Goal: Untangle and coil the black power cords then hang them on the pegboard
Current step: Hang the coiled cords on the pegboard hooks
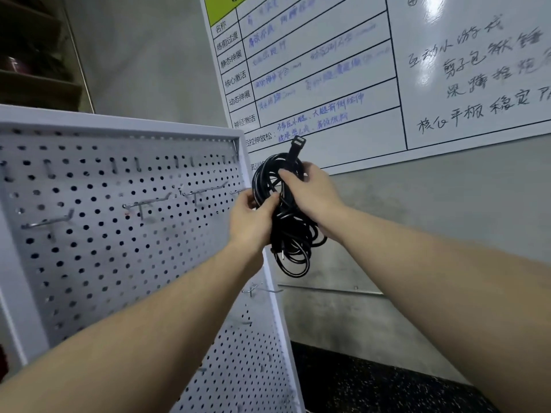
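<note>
the black cord hangs as a loose bundle just right of the white pegboard, both hands curled round its middle: left hand, right hand. it looks light, limp and smooth, likely to spring apart, so grip across all loops. thin metal hooks wait nearby.

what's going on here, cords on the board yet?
Not yet. A person holds a bundle of black power cord in both hands in front of the white pegboard. The left hand grips the loops from the left side, and the right hand grips them from the right. One connector end sticks up above the bundle, and lower loops hang loose. The metal hooks in view carry nothing.
</note>
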### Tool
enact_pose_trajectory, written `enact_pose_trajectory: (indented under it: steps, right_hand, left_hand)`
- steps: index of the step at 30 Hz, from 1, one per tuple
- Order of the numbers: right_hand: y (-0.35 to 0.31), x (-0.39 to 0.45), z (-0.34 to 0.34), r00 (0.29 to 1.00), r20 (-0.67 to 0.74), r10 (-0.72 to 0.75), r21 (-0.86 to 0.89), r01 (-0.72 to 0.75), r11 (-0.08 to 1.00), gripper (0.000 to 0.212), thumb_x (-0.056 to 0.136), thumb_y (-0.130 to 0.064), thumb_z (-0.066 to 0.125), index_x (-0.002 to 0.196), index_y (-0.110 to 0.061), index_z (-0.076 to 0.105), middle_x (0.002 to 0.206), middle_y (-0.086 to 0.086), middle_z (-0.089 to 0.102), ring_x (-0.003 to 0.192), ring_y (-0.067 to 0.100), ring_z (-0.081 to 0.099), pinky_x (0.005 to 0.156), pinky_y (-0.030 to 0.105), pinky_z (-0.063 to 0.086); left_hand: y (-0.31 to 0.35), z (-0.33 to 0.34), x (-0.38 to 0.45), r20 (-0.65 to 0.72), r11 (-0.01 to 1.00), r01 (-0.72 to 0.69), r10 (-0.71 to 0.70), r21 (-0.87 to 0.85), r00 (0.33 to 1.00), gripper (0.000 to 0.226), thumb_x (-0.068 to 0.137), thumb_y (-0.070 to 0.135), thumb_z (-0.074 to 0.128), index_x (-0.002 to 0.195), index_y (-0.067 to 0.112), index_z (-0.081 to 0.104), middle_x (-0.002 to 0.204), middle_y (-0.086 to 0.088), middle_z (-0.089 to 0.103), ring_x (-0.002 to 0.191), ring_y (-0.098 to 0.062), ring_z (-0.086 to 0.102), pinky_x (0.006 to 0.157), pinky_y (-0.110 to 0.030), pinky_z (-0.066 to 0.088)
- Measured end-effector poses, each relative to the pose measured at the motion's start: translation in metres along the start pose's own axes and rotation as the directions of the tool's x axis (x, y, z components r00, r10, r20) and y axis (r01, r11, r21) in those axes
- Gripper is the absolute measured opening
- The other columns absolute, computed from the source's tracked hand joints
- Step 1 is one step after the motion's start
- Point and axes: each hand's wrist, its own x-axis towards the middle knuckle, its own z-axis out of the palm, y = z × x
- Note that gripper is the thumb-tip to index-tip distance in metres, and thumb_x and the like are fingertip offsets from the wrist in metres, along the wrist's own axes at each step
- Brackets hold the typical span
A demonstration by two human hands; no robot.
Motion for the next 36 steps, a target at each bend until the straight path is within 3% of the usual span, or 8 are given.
enact_pose_trajectory:
  steps: [9, 16, 19, 23, 28, 31, 34, 36]
  right_hand:
    - [0.011, 0.015, 0.028, 0.984, 0.104, 0.144, -0.026, -0.142, 0.99, 0.038, 0.1, -0.042, 0.057, 0.13, -0.019, 0.06, 0.119, 0.001, 0.069, 0.109, 0.021, 0.065, 0.101, 0.04, 0.052]
    - [0.02, 0.018, 0.037, 0.947, 0.161, 0.279, -0.02, -0.279, 0.96, 0.053, 0.089, -0.053, 0.051, 0.133, -0.024, 0.054, 0.119, 0.003, 0.069, 0.104, 0.024, 0.068, 0.093, 0.046, 0.058]
    - [0.015, 0.01, 0.032, 0.912, 0.242, 0.332, -0.059, -0.328, 0.943, 0.028, 0.095, -0.033, 0.049, 0.121, -0.026, 0.057, 0.105, -0.001, 0.073, 0.086, 0.019, 0.071, 0.071, 0.036, 0.058]
    - [0.02, -0.006, 0.026, 0.886, 0.286, 0.364, -0.151, -0.334, 0.931, 0.023, 0.096, -0.02, 0.047, 0.113, -0.029, 0.058, 0.102, -0.004, 0.07, 0.09, 0.018, 0.067, 0.09, 0.041, 0.056]
    - [0.028, -0.028, 0.013, 0.889, 0.227, 0.397, -0.225, -0.349, 0.91, 0.069, 0.097, -0.025, 0.053, 0.159, -0.028, 0.024, 0.131, -0.003, 0.057, 0.122, 0.022, 0.056, 0.102, 0.045, 0.051]
    - [0.034, -0.048, -0.003, 0.887, 0.197, 0.418, -0.251, -0.367, 0.896, 0.061, 0.099, -0.024, 0.051, 0.157, -0.028, 0.031, 0.112, -0.002, 0.06, 0.116, 0.022, 0.06, 0.098, 0.045, 0.055]
    - [0.047, -0.073, -0.022, 0.878, 0.179, 0.444, -0.311, -0.377, 0.872, 0.052, 0.099, -0.026, 0.051, 0.149, -0.03, 0.041, 0.121, 0.004, 0.064, 0.111, 0.02, 0.065, 0.091, 0.043, 0.059]
    - [0.057, -0.091, -0.037, 0.864, 0.172, 0.473, -0.339, -0.399, 0.852, 0.045, 0.098, -0.025, 0.052, 0.142, -0.029, 0.047, 0.125, 0.004, 0.065, 0.109, 0.019, 0.067, 0.086, 0.041, 0.06]
  left_hand:
    - [-0.009, -0.009, 0.015, -0.052, 0.997, 0.067, -0.066, 0.03, 0.996, 0.011, 0.096, 0.018, 0.067, 0.101, 0.025, 0.061, 0.103, -0.008, 0.073, 0.094, -0.027, 0.074, 0.083, -0.055, 0.062]
    - [-0.014, -0.013, 0.027, -0.057, 0.989, 0.077, -0.07, 0.127, 0.996, 0.021, 0.093, 0.018, 0.07, 0.113, 0.016, 0.062, 0.103, -0.007, 0.073, 0.092, -0.027, 0.074, 0.083, -0.051, 0.062]
    - [-0.014, -0.014, 0.028, -0.075, 0.979, 0.061, -0.047, 0.194, 0.996, 0.018, 0.094, 0.016, 0.07, 0.11, 0.014, 0.061, 0.099, -0.004, 0.071, 0.092, -0.023, 0.072, 0.087, -0.043, 0.061]
    - [-0.016, -0.015, 0.025, -0.063, 0.97, 0.047, -0.033, 0.237, 0.997, 0.02, 0.096, 0.014, 0.068, 0.111, 0.014, 0.055, 0.099, -0.001, 0.067, 0.092, -0.02, 0.067, 0.085, -0.032, 0.057]
    - [-0.005, -0.008, 0.001, -0.034, 0.943, 0.09, -0.084, 0.321, 0.996, 0.037, 0.085, 0.012, 0.066, 0.12, 0.013, 0.055, 0.112, -0.006, 0.064, 0.096, -0.023, 0.065, 0.078, -0.032, 0.053]
    - [-0.012, -0.004, -0.023, -0.061, 0.944, 0.076, -0.06, 0.321, 0.996, 0.061, 0.07, 0.023, 0.062, 0.13, 0.016, 0.056, 0.134, -0.006, 0.056, 0.116, -0.029, 0.06, 0.098, -0.048, 0.053]
    - [-0.02, -0.001, -0.069, 0.015, 0.958, 0.001, -0.006, 0.286, 1.0, 0.044, 0.092, 0.019, 0.06, 0.135, 0.019, 0.051, 0.139, 0.004, 0.043, 0.117, -0.016, 0.052, 0.1, -0.035, 0.047]
    - [-0.038, 0.004, -0.095, 0.074, 0.976, 0.026, -0.044, 0.218, 0.996, 0.032, 0.095, 0.015, 0.056, 0.126, 0.022, 0.051, 0.137, 0.003, 0.043, 0.105, -0.013, 0.054, 0.087, -0.026, 0.046]
